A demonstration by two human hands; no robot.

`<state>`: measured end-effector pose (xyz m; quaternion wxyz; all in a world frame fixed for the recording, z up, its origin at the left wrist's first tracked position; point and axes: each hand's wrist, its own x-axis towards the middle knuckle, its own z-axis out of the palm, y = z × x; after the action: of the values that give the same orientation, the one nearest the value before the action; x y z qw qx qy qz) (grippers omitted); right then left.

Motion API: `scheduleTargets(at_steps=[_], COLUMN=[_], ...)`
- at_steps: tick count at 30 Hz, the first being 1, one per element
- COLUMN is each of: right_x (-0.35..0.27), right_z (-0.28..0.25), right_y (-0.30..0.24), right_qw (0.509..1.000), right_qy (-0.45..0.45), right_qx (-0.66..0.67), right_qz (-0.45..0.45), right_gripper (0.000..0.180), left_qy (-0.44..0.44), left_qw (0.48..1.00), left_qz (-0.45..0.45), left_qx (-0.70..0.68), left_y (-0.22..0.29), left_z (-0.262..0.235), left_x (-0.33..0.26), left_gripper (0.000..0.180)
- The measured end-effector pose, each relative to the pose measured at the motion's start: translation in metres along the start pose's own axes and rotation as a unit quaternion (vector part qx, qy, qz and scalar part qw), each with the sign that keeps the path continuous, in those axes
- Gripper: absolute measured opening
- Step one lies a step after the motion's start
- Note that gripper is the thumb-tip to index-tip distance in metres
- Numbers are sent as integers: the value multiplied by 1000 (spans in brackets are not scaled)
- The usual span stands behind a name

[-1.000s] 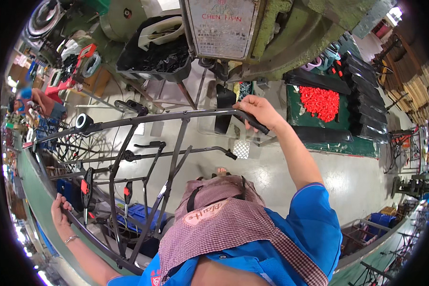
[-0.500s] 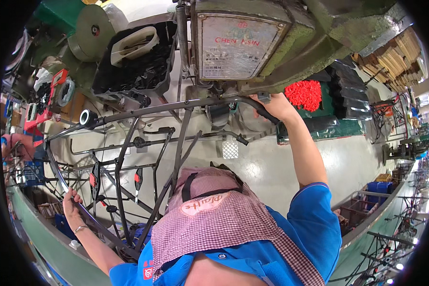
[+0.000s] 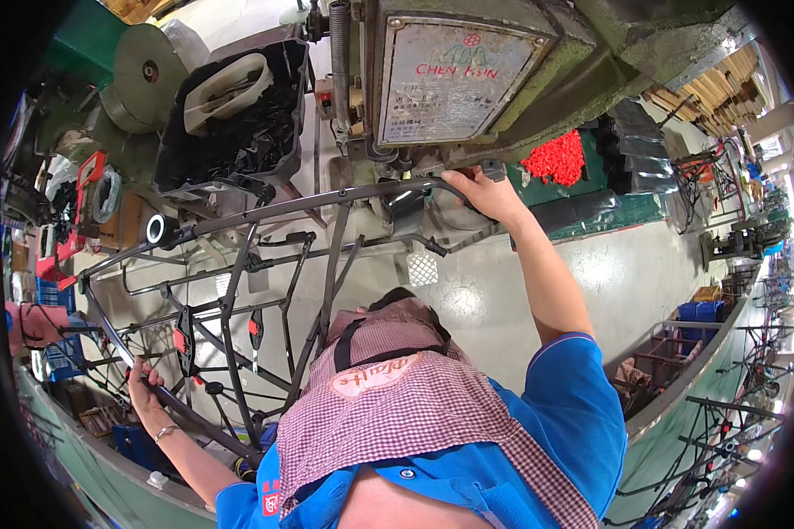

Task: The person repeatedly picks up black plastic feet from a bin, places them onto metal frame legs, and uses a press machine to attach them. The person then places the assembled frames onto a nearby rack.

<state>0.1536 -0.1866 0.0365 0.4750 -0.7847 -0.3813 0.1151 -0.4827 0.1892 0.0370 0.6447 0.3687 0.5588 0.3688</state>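
Observation:
A black tubular metal frame [image 3: 302,202] spans the left half of the view, with long rails, cross tubes and red-and-black fittings. My left hand [image 3: 145,386] is closed around its curved tube at the lower left. At the upper middle, my right hand [image 3: 485,192] grips the bent end of the upper tube, just below a heavy green machine [image 3: 573,66]. The thumb lies over the tube; the other fingers are partly hidden. A small grey metal block [image 3: 494,170] sits by the right hand's fingers, under the machine.
A black bin [image 3: 225,182] of dark parts, with a cream tray [image 3: 229,93] inside, stands left of the machine. Small red pieces [image 3: 554,159] lie heaped on a green table [image 3: 622,220] to its right. Green-sided benches [image 3: 88,458] curve along the lower left and right.
The view has shifted slightly. My right hand and the bent tube end sit a little farther left, and the frame has moved slightly with them. Both hands keep their hold.

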Motion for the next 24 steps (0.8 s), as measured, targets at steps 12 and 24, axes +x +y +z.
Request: scheduleTargets(at_steps=[12,24], right_x=[5,-18], right_z=[54,-1], right_y=[-36,-8], right_qw=[988,957], right_qy=[-27,-32], right_qx=[-127,-282], right_qz=[-79,-62], right_gripper=[28,40], left_qy=[2,14], left_qw=[1000,1000], left_qz=[10,6], left_qx=[-13,8], left_y=[4,2], left_z=[6,2], left_x=[-19,-27], left_gripper=[20,21])
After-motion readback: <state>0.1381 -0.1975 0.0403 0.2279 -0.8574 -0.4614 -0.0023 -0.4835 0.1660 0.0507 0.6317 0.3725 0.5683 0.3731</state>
